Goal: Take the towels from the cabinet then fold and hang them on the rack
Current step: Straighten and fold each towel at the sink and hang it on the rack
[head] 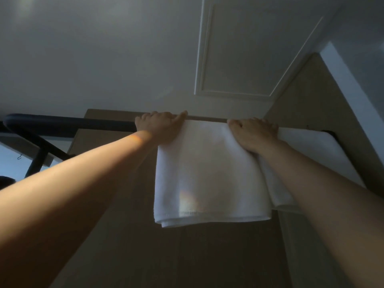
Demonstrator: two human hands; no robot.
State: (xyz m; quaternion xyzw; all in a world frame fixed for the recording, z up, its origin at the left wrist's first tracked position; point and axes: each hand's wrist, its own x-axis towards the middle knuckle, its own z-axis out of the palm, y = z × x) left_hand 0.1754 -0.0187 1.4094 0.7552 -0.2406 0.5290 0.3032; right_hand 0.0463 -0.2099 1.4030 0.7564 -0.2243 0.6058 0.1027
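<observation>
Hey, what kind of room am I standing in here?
Likely a home or hotel closet or bathroom corner: a folded white towel hangs over a dark rack bar, beside wood-look panelling, under a ceiling hatch.

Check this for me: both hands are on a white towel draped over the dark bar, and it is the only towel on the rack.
Not the only towel: the head view shows a second towel hanging just to its right. The rest stands: left hand and right hand are on the white towel draped over the dark bar.
</observation>
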